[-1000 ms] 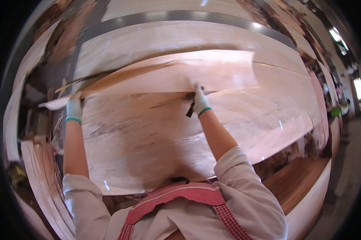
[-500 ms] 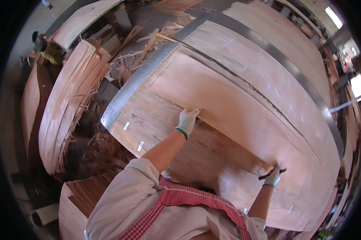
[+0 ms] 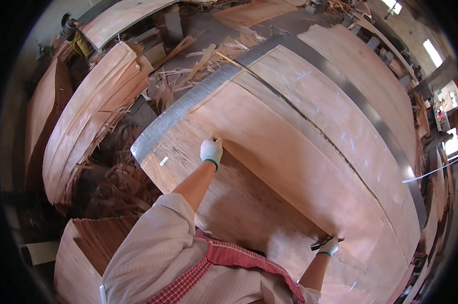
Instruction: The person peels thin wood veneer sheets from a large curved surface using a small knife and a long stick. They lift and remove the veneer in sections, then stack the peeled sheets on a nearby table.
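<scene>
A thin pinkish wood veneer sheet (image 3: 274, 147) lies over a larger brown-streaked veneer (image 3: 249, 195) on a wide table with a metal rim (image 3: 183, 101). My left hand (image 3: 211, 150), in a white glove with a green cuff, is closed at the upper sheet's near edge, toward its left corner; the fingertips are partly hidden. Farther right along that edge, my gloved right hand (image 3: 330, 247) is closed round a slim dark tool (image 3: 321, 246) whose exact kind I cannot make out. A long thin dark strip (image 3: 310, 121) runs across the sheets beyond both hands.
Stacks of curved veneer (image 3: 87, 126) stand left of the table, and another stack (image 3: 82, 253) is at the near left. Torn wood scraps (image 3: 127, 187) litter the floor between. A person (image 3: 77, 38) is at the far left. More veneer (image 3: 360, 66) lies beyond the metal rim.
My left hand has moved left along the upper sheet's near edge. My right hand, still with the dark tool, appears lower and farther left, while the view has also turned somewhat.
</scene>
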The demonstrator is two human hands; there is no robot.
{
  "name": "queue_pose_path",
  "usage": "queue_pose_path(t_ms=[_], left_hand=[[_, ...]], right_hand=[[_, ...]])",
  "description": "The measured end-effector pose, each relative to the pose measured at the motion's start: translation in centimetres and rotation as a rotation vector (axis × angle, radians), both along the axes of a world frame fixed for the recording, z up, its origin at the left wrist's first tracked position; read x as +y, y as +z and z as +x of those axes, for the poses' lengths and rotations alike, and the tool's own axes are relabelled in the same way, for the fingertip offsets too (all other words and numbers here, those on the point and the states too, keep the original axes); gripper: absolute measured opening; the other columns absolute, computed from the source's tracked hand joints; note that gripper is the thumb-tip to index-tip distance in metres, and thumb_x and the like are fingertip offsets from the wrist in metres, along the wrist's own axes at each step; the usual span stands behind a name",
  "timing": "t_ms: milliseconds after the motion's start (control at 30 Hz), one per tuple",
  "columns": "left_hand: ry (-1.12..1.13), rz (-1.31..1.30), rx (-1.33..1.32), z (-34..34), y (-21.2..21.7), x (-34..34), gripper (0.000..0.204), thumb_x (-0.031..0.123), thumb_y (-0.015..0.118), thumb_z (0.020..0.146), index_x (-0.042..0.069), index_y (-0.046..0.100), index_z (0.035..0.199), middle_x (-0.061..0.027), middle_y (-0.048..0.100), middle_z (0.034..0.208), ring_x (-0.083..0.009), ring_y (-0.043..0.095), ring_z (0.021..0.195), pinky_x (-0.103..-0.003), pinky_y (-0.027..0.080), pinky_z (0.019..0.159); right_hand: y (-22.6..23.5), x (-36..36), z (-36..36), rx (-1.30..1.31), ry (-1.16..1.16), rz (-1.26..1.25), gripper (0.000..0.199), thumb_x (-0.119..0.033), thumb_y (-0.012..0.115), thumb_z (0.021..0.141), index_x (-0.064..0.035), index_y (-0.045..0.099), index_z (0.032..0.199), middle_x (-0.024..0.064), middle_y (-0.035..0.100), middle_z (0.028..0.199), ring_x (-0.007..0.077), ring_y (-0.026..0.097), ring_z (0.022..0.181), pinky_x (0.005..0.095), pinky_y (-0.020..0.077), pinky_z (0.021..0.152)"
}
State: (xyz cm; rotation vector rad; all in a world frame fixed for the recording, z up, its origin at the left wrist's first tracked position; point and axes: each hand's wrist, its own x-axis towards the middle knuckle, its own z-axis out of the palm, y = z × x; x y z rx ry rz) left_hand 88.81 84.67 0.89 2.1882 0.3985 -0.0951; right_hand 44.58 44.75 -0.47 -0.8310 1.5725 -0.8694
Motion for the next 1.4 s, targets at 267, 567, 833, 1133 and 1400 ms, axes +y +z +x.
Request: queue_pose_path(t_ms=[267, 567, 833, 1133, 1400], left_hand=[[-0.002, 0.112, 0.099, 0.2, 1.3, 0.1, 0.034, 0.036, 0.061, 0.082, 0.004, 0.07, 0.093, -0.0183, 0.068, 0.09, -0.0349, 0.066, 0.087, -0.044, 0.052, 0.076], [-0.179, 0.306, -0.024, 0.8, -0.7, 0.8, 0.041, 0.042, 0.057, 0.081, 0.004, 0.07, 0.087, -0.0207, 0.067, 0.092, -0.0377, 0.065, 0.087, -0.048, 0.051, 0.077], [-0.451, -0.331, -0.502, 2.8, 2.4, -3.5, 0.022, 0.024, 0.057, 0.089, 0.003, 0.062, 0.092, -0.0191, 0.065, 0.09, -0.0334, 0.063, 0.08, -0.042, 0.048, 0.066], [-0.789, 0.801, -0.687, 12.1, -2.1, -13.4, 0.044, 0.031, 0.048, 0.091, 0.003, 0.053, 0.125, -0.0141, 0.052, 0.133, -0.0307, 0.039, 0.132, -0.048, 0.022, 0.113], [-0.572, 0.624, -0.72, 25.8, -4.2, -5.2, 0.034, 0.018, 0.049, 0.089, 0.003, 0.056, 0.119, -0.0112, 0.057, 0.126, -0.0281, 0.045, 0.126, -0.044, 0.03, 0.11]], right_hand=[[0.0, 0.8, 0.6, -0.037, -0.106, -0.078, 0.019, -0.016, 0.059, 0.083, -0.0097, 0.05, 0.067, 0.0001, 0.046, 0.052, 0.0103, 0.038, 0.039, 0.0243, 0.0286, 0.035], [0.0, 0.3, -1.8, 0.046, -0.026, 0.003, 0.032, -0.032, 0.057, 0.088, -0.0136, 0.045, 0.066, -0.002, 0.041, 0.05, 0.0112, 0.036, 0.038, 0.027, 0.028, 0.035], [4.6, 2.8, 4.9, -0.054, 0.211, -0.224, 0.036, -0.039, 0.049, 0.096, -0.0061, 0.054, 0.111, 0.0053, 0.056, 0.093, 0.0182, 0.055, 0.077, 0.036, 0.0473, 0.063], [6.5, 13.3, 23.7, 1.027, 1.49, -0.529, 0.041, -0.02, 0.052, 0.089, -0.004, 0.051, 0.127, 0.023, 0.036, 0.142, 0.0389, 0.037, 0.13, 0.0438, 0.0349, 0.106], [8.8, 7.1, 28.5, 1.046, 1.503, -0.326, 0.026, -0.025, 0.048, 0.093, -0.008, 0.061, 0.109, 0.0215, 0.065, 0.084, 0.0403, 0.062, 0.079, 0.0498, 0.0484, 0.071]])
